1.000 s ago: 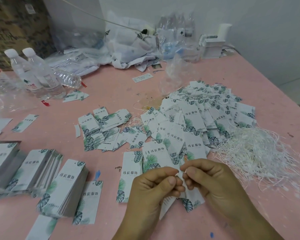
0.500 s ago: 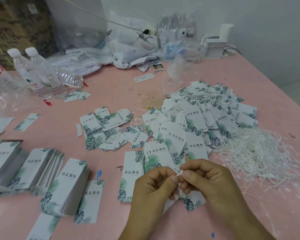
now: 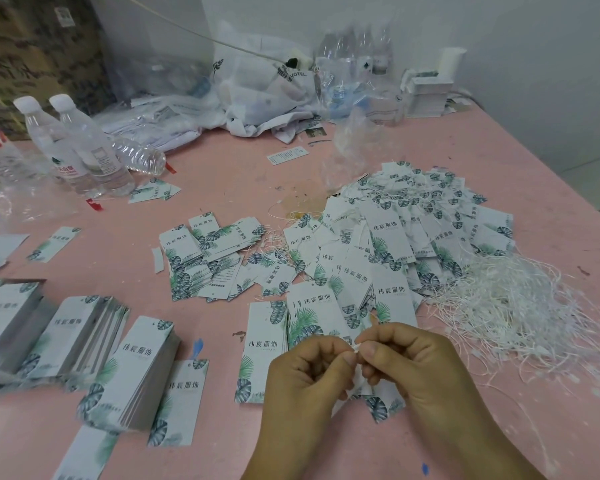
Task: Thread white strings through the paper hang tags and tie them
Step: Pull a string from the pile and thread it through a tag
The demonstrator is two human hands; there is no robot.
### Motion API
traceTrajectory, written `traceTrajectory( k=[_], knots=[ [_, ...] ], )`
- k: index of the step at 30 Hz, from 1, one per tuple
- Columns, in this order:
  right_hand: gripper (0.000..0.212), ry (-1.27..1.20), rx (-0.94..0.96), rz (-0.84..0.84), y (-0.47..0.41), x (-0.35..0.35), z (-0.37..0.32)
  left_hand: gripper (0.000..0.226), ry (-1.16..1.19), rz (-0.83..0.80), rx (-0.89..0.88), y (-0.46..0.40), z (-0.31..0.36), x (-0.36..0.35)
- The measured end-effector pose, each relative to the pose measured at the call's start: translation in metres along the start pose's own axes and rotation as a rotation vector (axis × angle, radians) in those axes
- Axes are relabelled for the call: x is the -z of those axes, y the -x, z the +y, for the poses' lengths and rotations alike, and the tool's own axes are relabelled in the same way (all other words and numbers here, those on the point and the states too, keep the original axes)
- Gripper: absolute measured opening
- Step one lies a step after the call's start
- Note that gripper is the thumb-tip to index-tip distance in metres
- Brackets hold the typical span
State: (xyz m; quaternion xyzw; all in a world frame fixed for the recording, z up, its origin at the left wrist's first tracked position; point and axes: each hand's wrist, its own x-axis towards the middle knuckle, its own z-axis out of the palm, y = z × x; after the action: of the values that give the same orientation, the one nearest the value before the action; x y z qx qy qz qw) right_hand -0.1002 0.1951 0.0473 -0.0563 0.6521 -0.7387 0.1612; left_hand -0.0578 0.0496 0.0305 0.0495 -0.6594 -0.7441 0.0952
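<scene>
Head view: both hands are held together low centre over the desk (image 3: 222, 174). A short white string (image 3: 356, 347) is pinched between the left hand (image 3: 309, 372) and right hand (image 3: 413, 362), thumb and forefinger tips nearly touching; the tag (image 3: 378, 407) being worked is mostly hidden under the hands, only its lower leafy corner is seen. Whether the string is already through the hole cannot be told; a knot is probably being tied. Done so far, judging by layout: a large pile of strung tags (image 3: 413, 237) just beyond the hands, strings seen tangled among them. A smaller scatter (image 3: 205, 258) lies left of it, status unclear. Left to do: several neat stacks (image 3: 84, 337) at the left, no strings seen on them, plus a few loose tags by the hands. A big heap of loose strings (image 3: 506, 306) sits at the right, so supply is ample. Task is judged well underway, with a good share left.
</scene>
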Motion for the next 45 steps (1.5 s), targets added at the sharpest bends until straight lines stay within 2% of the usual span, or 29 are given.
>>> traceTrajectory(
  k=[8,16,24,27,33,37,43,45],
  knots=[
    [0.033,-0.121,-0.029,-0.001,-0.001,-0.001,0.002,0.007,-0.005,0.006,0.018,0.001,0.001,0.0],
    [0.032,-0.093,-0.023,-0.001,0.0,-0.001,0.001,0.016,0.046,-0.001,0.031,0.001,0.001,-0.001],
    [0.031,-0.058,-0.033,0.0,0.0,-0.003,0.002,0.015,0.031,0.019,0.028,0.0,0.0,0.0],
    [0.023,-0.046,-0.032,0.007,0.001,-0.003,0.002,0.007,0.031,0.021,0.033,0.0,0.0,0.0],
    [0.014,-0.061,-0.024,0.032,0.001,-0.007,0.0,0.005,0.042,0.024,0.043,-0.001,-0.001,0.0],
    [0.014,-0.048,-0.012,0.027,0.002,-0.008,0.0,0.017,0.039,0.024,0.029,-0.001,-0.004,0.002],
    [0.014,-0.03,-0.008,0.018,0.0,-0.006,0.002,0.017,0.085,-0.02,0.017,0.0,-0.008,0.002],
    [0.02,-0.055,-0.028,0.001,0.0,-0.004,0.002,0.017,0.085,-0.032,0.005,0.0,-0.008,0.002]
  ],
)
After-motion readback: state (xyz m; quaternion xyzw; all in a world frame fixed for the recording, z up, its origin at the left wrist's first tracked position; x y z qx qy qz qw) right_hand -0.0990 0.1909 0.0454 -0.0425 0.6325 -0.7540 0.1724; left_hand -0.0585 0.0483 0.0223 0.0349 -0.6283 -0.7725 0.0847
